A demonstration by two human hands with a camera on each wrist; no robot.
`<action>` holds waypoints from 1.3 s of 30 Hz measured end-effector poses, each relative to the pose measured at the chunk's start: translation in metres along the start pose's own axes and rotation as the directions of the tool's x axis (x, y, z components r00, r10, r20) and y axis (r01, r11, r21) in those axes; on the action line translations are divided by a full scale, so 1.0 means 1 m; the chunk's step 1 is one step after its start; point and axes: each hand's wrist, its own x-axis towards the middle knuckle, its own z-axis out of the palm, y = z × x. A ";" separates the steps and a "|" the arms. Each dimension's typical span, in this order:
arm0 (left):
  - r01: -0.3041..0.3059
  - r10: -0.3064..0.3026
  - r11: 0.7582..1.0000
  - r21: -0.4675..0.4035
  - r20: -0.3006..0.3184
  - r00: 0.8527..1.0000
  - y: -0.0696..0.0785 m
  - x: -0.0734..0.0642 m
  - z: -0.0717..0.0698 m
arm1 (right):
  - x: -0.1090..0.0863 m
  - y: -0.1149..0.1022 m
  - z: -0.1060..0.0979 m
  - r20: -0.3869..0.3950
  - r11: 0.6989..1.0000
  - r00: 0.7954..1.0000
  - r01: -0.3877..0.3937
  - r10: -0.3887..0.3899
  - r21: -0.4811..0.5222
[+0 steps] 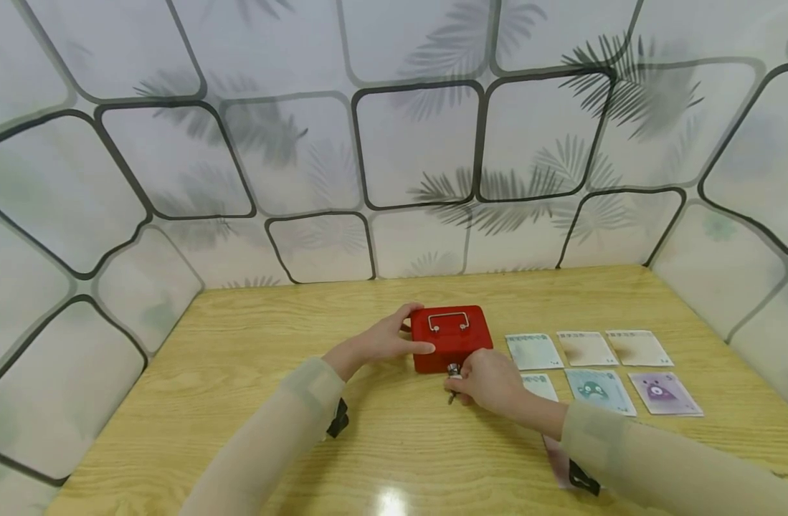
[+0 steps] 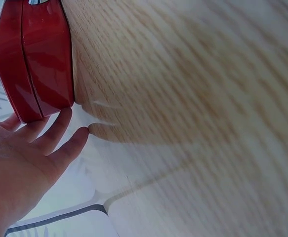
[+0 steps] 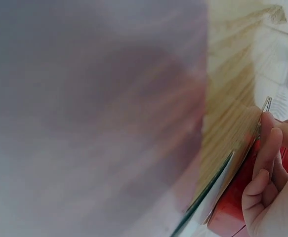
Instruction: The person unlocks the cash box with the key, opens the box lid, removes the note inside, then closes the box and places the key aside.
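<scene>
A red metal cash box (image 1: pixel 442 349) with a wire handle (image 1: pixel 448 315) on its lid stands closed on the table. My left hand (image 1: pixel 390 338) holds its left end, thumb over the front top edge and fingers along the side. In the left wrist view the fingertips (image 2: pixel 64 114) touch the box's end wall. At the front of the box, my right hand (image 1: pixel 493 380) pinches a small key (image 1: pixel 452 396) by the silver lock (image 1: pixel 454 370). Its fingers hide much of the key; a thin metal loop (image 3: pixel 267 103) sticks out past them in the right wrist view.
Right of the box, play banknotes lie in rows: a blue-green one (image 1: pixel 534 352), brown ones (image 1: pixel 587 349), a teal one with a monster (image 1: pixel 600 391) and a purple one (image 1: pixel 666 394). Another pinkish note (image 1: pixel 557 462) lies partly under my right forearm. Patterned panels (image 1: pixel 419 150) surround the wooden table (image 1: pixel 252 344).
</scene>
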 end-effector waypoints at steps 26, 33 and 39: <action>-0.001 0.001 1.000 0.002 0.000 1.000 -0.001 0.001 0.001 | 0.002 0.004 0.000 0.044 1.000 0.999 -0.020 0.020 -0.006; -0.010 0.010 1.000 -0.001 -0.002 1.000 0.000 0.002 0.000 | 0.000 0.003 0.002 0.017 0.999 1.000 -0.021 0.020 0.046; -0.009 0.009 1.000 -0.003 -0.003 1.000 -0.001 0.001 0.000 | -0.001 0.004 0.006 0.027 0.970 0.994 -0.105 0.102 0.219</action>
